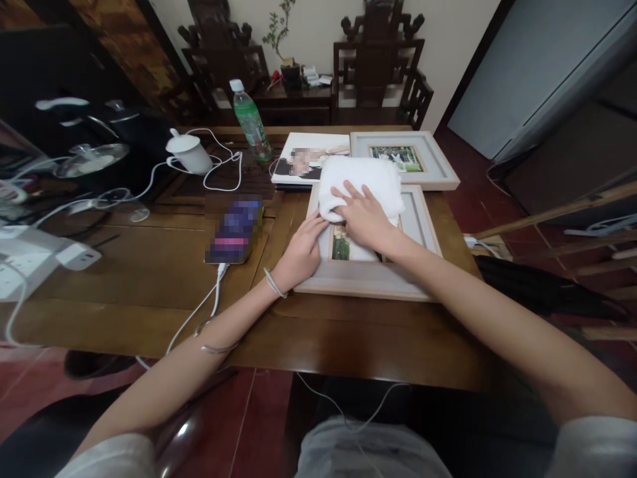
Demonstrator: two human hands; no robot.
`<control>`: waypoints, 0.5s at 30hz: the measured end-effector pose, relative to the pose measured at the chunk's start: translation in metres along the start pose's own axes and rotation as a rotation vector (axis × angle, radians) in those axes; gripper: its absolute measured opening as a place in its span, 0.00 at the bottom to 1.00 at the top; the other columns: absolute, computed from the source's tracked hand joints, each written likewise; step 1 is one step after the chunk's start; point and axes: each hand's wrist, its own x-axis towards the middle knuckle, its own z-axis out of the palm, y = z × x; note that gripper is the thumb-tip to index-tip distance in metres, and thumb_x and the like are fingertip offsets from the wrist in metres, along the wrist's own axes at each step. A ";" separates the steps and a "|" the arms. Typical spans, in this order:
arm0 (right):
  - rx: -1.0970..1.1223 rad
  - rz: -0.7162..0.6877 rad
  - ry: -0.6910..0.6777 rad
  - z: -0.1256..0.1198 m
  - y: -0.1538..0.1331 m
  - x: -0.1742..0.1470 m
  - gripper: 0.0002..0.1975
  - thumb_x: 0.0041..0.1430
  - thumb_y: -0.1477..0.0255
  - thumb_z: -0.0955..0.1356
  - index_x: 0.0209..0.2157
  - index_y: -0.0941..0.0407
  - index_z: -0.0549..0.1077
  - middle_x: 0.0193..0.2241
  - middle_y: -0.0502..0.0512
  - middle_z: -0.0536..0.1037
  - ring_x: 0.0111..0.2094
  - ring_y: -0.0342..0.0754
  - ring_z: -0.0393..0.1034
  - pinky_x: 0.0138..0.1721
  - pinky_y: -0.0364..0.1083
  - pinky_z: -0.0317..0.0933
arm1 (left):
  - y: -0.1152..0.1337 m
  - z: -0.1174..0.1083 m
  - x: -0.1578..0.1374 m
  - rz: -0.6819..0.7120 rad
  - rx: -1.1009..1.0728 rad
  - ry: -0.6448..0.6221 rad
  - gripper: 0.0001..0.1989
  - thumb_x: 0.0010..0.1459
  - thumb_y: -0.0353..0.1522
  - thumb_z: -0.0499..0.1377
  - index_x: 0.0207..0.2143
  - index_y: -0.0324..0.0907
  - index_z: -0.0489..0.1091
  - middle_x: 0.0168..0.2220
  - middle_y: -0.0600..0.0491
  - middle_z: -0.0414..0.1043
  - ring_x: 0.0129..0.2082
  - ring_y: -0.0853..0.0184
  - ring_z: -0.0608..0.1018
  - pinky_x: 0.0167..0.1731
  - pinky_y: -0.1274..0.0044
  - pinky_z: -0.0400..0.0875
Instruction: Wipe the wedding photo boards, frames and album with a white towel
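Observation:
My right hand presses on a folded white towel, fingers spread over its top and the thumb by its lower fold. Beneath the towel lies a light wooden picture frame, its photo partly covered. Across the frame's left rim rests my left hand, holding that side with fingers stretched toward the towel's corner. Just behind sit a second picture frame with an outdoor photo and a white-bordered photo panel; the towel overlaps their near edges.
On the wooden table are a charging phone, a green-labelled bottle, a white lidded cup and a white power strip with tangled cables. Dark carved chairs stand against the wall.

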 end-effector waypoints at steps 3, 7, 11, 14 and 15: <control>-0.062 0.063 -0.018 -0.003 0.017 -0.012 0.23 0.57 0.84 0.60 0.51 0.59 0.76 0.66 0.57 0.60 0.68 0.61 0.47 0.64 0.64 0.46 | 0.000 -0.001 -0.001 -0.002 -0.029 0.001 0.27 0.58 0.18 0.48 0.58 0.40 0.67 0.60 0.44 0.68 0.66 0.57 0.63 0.65 0.54 0.57; -0.129 0.144 -0.039 -0.010 0.057 -0.041 0.24 0.55 0.85 0.60 0.52 0.62 0.75 0.63 0.62 0.67 0.66 0.61 0.52 0.62 0.64 0.49 | 0.001 -0.001 -0.002 -0.024 -0.045 -0.010 0.28 0.57 0.18 0.49 0.57 0.40 0.67 0.61 0.45 0.68 0.66 0.57 0.63 0.65 0.54 0.57; -0.206 0.211 -0.032 -0.016 0.084 -0.070 0.26 0.53 0.86 0.59 0.52 0.65 0.74 0.59 0.67 0.71 0.64 0.61 0.57 0.59 0.63 0.55 | 0.002 -0.001 -0.001 -0.034 -0.012 0.002 0.27 0.55 0.17 0.49 0.57 0.36 0.67 0.60 0.42 0.68 0.66 0.56 0.64 0.65 0.55 0.58; -0.255 0.140 -0.068 -0.021 0.079 -0.092 0.24 0.51 0.86 0.59 0.46 0.64 0.78 0.59 0.65 0.70 0.63 0.63 0.58 0.58 0.61 0.57 | 0.002 0.000 -0.001 -0.023 -0.013 0.013 0.28 0.55 0.17 0.49 0.57 0.37 0.67 0.60 0.42 0.68 0.65 0.56 0.64 0.65 0.55 0.59; -0.259 0.114 -0.083 -0.023 0.072 -0.101 0.24 0.51 0.86 0.59 0.45 0.64 0.78 0.59 0.65 0.70 0.63 0.64 0.58 0.57 0.61 0.58 | 0.002 0.001 -0.001 -0.020 -0.014 0.015 0.28 0.55 0.17 0.49 0.57 0.37 0.67 0.60 0.43 0.69 0.65 0.57 0.64 0.65 0.55 0.59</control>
